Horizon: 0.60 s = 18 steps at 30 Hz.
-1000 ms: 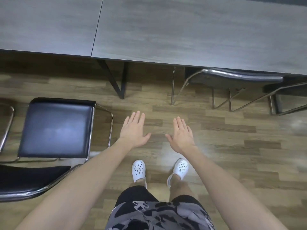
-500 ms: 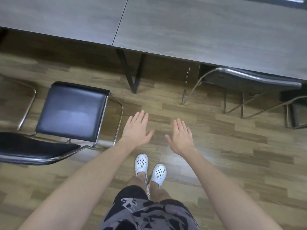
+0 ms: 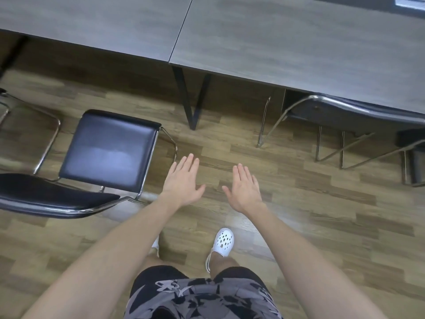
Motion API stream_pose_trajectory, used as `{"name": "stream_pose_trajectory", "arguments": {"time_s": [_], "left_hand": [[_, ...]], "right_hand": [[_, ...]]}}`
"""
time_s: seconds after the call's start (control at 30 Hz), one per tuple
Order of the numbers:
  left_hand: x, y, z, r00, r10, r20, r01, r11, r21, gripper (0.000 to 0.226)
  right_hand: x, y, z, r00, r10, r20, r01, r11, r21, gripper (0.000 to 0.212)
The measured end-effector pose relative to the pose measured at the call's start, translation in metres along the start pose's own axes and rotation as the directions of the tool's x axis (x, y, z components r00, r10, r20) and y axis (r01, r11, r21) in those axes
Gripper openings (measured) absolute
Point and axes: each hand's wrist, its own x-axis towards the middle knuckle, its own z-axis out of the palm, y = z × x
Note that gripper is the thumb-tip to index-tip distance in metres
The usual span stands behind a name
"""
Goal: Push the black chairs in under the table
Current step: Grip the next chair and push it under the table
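Note:
A black chair (image 3: 108,150) with a chrome frame stands pulled out from the grey table (image 3: 287,40), at my left; its backrest curves along the lower left. A second black chair (image 3: 358,113) sits tucked under the table at the right, only its backrest and legs showing. My left hand (image 3: 182,181) hovers flat with straight fingers just right of the pulled-out chair, not touching it. My right hand (image 3: 245,188) is held out flat beside it over the floor. Both hands hold nothing.
The table's black V-shaped leg (image 3: 192,100) stands between the two chairs. Part of another chrome chair frame (image 3: 43,116) shows at the far left. More chair legs (image 3: 411,164) are at the right edge. Wooden floor lies ahead; my feet in white clogs (image 3: 223,241) are below.
My view has shifted left, so the pulled-out chair has come closer to my left hand and the tucked chair has slid right. My feet have stepped. Both hands stay flat and empty.

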Motion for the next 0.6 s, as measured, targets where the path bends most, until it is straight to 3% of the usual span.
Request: {"name": "stream_pose_trajectory", "arguments": {"time_s": [0.33, 0.6], "left_hand": [[-0.007, -0.108, -0.004, 1.000, -0.006, 0.004, 0.006, 1.000, -0.006, 0.079], [-0.017, -0.241, -0.020, 0.999, 0.042, 0.012, -0.043, 0.999, 0.025, 0.079]], "right_hand": [[0.018, -0.098, 0.019, 0.999, 0.023, 0.027, -0.023, 0.999, -0.022, 0.075], [0.035, -0.232, 0.040, 0.998, 0.067, 0.004, -0.067, 0.997, -0.025, 0.075]]}}
